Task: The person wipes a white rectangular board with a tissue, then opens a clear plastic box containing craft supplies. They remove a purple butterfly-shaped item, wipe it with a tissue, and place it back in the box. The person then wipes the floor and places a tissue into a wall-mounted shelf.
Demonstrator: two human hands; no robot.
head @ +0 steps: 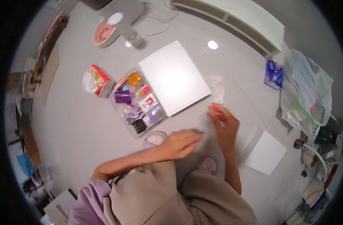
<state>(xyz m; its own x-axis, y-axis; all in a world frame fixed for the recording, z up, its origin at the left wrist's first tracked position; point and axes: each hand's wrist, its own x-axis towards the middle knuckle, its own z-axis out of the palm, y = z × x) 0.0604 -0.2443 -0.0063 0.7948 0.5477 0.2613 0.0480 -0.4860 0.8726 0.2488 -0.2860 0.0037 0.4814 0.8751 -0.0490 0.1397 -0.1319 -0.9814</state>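
My left hand (pixel 178 144) is above my knee with its fingers together; whether something thin lies in it cannot be told. To its right my right hand (pixel 223 121) is raised over the floor, fingers curled and apart, with nothing visible between them. A large flat white box or lid (pixel 174 77) lies on the tiles ahead. Against its left side a clear tray (pixel 135 137) holds small items, among them a purple pouch (pixel 123 97), a round orange container (pixel 134 78) and a black packet (pixel 139 126). A blurred pale translucent packet (pixel 217 88) lies just right of the white box.
A red-and-white box (pixel 103 84) stands left of the tray. Farther off are a pink-lined bowl (pixel 103 33) and a clear container (pixel 133 38). At right lie a white box (pixel 265 152), a blue packet (pixel 274 74) and a plastic bag (pixel 306 81). A low white shelf (pixel 244 19) borders the floor.
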